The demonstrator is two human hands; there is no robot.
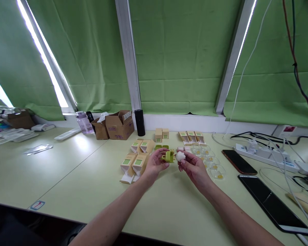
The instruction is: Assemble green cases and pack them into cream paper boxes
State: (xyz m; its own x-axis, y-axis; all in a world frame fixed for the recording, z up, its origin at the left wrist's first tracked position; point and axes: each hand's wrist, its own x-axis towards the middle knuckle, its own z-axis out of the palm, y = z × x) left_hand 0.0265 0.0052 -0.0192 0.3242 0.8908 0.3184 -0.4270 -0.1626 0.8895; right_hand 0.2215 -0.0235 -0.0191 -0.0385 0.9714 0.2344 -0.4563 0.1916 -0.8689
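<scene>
My left hand (155, 164) is closed on a small green plastic part (168, 156), held just above the pale green table (87, 177). My right hand (192, 166) pinches a small white piece (180, 156) right beside the green part; the two almost touch. Small tan cartons with green labels (133, 164) lie open to the left of my hands. Several clear plastic trays with yellow bits (212, 164) lie to the right. More green parts (161, 147) rest just behind my hands.
Brown cardboard boxes (119, 124), a black cylinder (140, 122) and a clear bottle (84, 122) stand at the back. Two dark phones (239, 161) (274, 203), a white power strip (265, 153) and cables lie at the right. Green blinds hang behind.
</scene>
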